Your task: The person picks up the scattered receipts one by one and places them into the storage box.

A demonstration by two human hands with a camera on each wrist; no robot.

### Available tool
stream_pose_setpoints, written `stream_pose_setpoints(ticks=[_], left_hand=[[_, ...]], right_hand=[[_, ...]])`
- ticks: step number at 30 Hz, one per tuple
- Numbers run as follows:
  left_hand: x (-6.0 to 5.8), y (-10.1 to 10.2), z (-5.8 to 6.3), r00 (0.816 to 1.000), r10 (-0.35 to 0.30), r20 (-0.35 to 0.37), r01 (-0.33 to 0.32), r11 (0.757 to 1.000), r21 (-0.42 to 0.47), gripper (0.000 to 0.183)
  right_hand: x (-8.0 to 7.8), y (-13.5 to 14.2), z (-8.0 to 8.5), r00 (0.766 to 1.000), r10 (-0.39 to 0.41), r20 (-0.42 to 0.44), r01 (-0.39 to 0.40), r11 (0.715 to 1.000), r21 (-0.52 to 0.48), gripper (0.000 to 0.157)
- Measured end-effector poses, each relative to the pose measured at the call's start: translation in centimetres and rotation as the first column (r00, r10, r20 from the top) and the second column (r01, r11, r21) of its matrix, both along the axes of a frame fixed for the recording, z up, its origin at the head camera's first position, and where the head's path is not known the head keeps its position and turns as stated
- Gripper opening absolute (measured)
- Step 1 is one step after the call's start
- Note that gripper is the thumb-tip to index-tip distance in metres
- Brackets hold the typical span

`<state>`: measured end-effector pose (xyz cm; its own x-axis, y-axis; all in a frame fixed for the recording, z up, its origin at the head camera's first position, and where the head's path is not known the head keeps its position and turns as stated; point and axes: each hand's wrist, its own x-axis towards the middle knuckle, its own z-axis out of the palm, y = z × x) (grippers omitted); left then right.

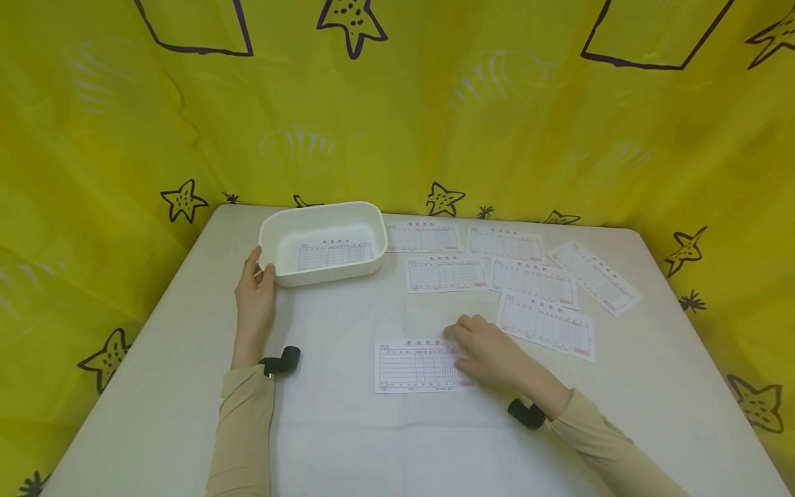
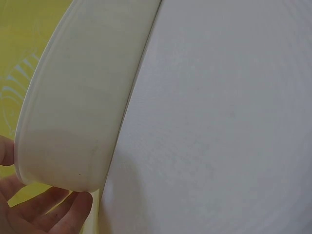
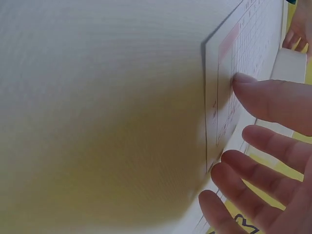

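Reaching across the worktop (image 1: 348, 449), a person's right hand (image 1: 491, 351), fingers loosely spread, rests its thumb on the right end of a printed slip (image 1: 400, 367) lying toward the middle, white with a ruled grid and reddish corner; the left hand (image 1: 254, 293) grips a cream tray (image 1: 329, 275) near the far left corner, a second slip (image 1: 334, 255) inside.

Beige sleeves (image 1: 242, 431); black wrist cameras (image 1: 290, 359)

The right hand (image 3: 278, 183) is holding its thumb on or just above a printed slip (image 3: 223, 92) on the table (image 3: 97, 87), four fingers extending past the paper's edge. Toward the table's far edge, the left hand (image 3: 298, 35) is showing beside a white container (image 3: 288, 64), yellow curtain (image 3: 243, 223) hanging beyond.
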<state>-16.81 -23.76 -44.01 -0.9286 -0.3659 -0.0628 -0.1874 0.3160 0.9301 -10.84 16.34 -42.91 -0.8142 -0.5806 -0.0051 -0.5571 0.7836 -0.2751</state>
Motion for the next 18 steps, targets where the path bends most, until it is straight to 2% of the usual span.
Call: stream_pose_setpoints(ticks=[6, 13, 18], left_hand=[[-0.08, 0.06, 0.06, 1.0, 0.004, 0.003, -0.004, 1.0, 0.008, 0.054], [-0.07, 0.17, 0.12, 1.0, 0.01, 0.015, -0.011, 1.0, 0.019, 0.054], [-0.11, 0.12, 0.08, 1.0, 0.014, 0.015, -0.014, 1.0, 0.02, 0.053]], right_hand=[[-0.28, 0.12, -0.14, 0.999, -0.013, 0.03, 0.013, 1.0, 0.005, 0.046], [-0.49, 0.18, -0.15, 0.993, -0.047, 0.107, 0.05, 0.998, -0.024, 0.044], [-0.74, 0.22, -0.27, 0.995, -0.039, 0.094, 0.043, 0.998, -0.038, 0.04]])
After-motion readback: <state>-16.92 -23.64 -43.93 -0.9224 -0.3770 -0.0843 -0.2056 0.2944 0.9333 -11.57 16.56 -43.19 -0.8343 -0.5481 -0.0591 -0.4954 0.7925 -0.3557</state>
